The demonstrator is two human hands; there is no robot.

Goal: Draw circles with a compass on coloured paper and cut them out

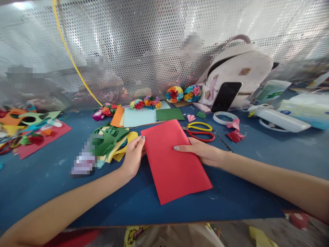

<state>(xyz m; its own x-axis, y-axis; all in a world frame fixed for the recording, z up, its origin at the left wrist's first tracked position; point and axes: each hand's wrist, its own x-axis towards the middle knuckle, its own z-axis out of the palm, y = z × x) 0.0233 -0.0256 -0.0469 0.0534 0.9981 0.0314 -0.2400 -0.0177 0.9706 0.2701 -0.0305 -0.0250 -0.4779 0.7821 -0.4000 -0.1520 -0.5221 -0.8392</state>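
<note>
A sheet of red paper [177, 168] is held up over the blue table, tilted toward me. My left hand [135, 152] pinches its upper left edge between thumb and fingers. On the right edge my right hand [202, 151] grips it, thumb lying on the front and fingers hidden behind. Just beyond the paper lie scissors [200, 132] with one yellow and one red handle loop, their blades partly covered by the sheet. Green cut-out paper scraps [110, 139] and yellow ones lie beside my left hand.
Against the perforated metal screen [144, 44] stand paper flowers [174, 94] and a white backpack [239, 72] with a black phone [226, 97] leaning on it. Light blue sheets [138, 116], a white tape roll [223, 117] and a white device [282, 118] lie on the table [102, 202].
</note>
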